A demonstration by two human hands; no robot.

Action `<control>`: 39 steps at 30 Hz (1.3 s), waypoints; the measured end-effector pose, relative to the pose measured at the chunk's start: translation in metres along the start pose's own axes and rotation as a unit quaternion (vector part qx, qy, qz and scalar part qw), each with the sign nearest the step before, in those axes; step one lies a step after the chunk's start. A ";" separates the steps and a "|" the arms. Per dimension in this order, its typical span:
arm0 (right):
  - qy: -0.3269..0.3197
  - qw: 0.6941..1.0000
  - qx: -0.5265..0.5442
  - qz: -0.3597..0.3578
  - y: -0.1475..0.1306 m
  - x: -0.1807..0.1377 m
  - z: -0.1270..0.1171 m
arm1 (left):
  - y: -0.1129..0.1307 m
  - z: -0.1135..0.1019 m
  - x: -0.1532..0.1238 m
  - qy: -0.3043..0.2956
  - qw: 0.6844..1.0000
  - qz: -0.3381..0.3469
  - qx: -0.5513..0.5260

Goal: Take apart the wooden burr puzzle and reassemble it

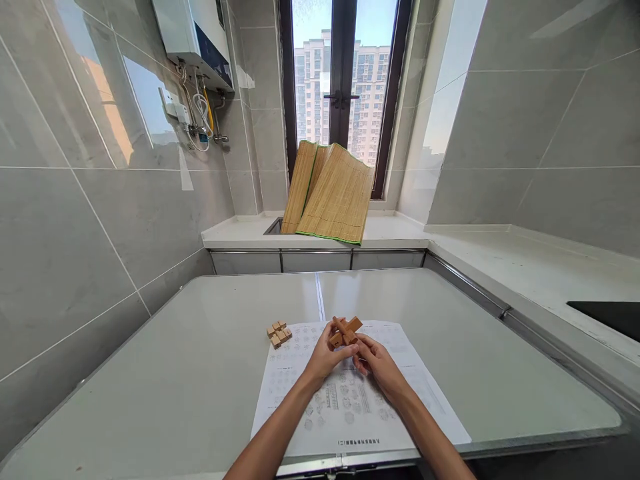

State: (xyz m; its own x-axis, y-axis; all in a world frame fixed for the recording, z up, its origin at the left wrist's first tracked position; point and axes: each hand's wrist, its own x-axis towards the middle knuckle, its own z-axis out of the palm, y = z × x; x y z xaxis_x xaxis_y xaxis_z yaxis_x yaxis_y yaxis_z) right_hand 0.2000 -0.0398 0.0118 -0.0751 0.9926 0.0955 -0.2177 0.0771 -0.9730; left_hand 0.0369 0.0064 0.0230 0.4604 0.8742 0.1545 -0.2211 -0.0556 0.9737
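Both my hands hold a small wooden puzzle cross [345, 331] of interlocked brown bars above a printed instruction sheet [350, 407]. My left hand [325, 357] grips it from the left with fingers curled round a bar. My right hand [375, 360] pinches it from below and the right. A second wooden puzzle piece [279, 333], a cluster of notched blocks, lies on the sheet's top left corner, a short way left of my left hand.
The sheet lies on a pale grey table [200, 373] whose metal front edge is near me. Behind it runs a white counter [525, 267] with a folded bamboo mat [330, 193] leaning at the window. A water heater [193, 40] hangs on the left wall.
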 end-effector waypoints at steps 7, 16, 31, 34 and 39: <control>0.002 1.000 0.006 -0.005 0.003 0.001 -0.001 | 0.003 0.001 -0.001 0.007 1.000 -0.006 -0.015; -0.048 0.998 -0.037 0.004 0.002 0.002 0.001 | -0.001 0.002 -0.001 -0.009 0.998 -0.005 -0.056; -0.028 0.995 -0.092 -0.029 0.010 0.000 0.004 | 0.010 0.000 -0.005 0.028 0.999 -0.004 -0.039; -0.037 0.995 -0.085 -0.019 0.011 0.001 0.004 | 0.009 0.001 -0.006 0.040 0.998 -0.010 -0.038; -0.053 0.997 -0.058 0.002 0.015 0.004 0.004 | 0.006 0.002 -0.004 0.042 0.998 0.002 -0.053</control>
State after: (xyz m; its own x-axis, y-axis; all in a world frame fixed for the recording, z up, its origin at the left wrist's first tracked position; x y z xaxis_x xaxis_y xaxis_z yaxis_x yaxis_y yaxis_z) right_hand 0.1922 -0.0353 -0.0017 -0.1791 0.9779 0.1081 -0.1043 0.0904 -0.9904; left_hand 0.0359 0.0015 0.0285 0.3866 0.9116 0.1399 -0.3148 -0.0121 0.9491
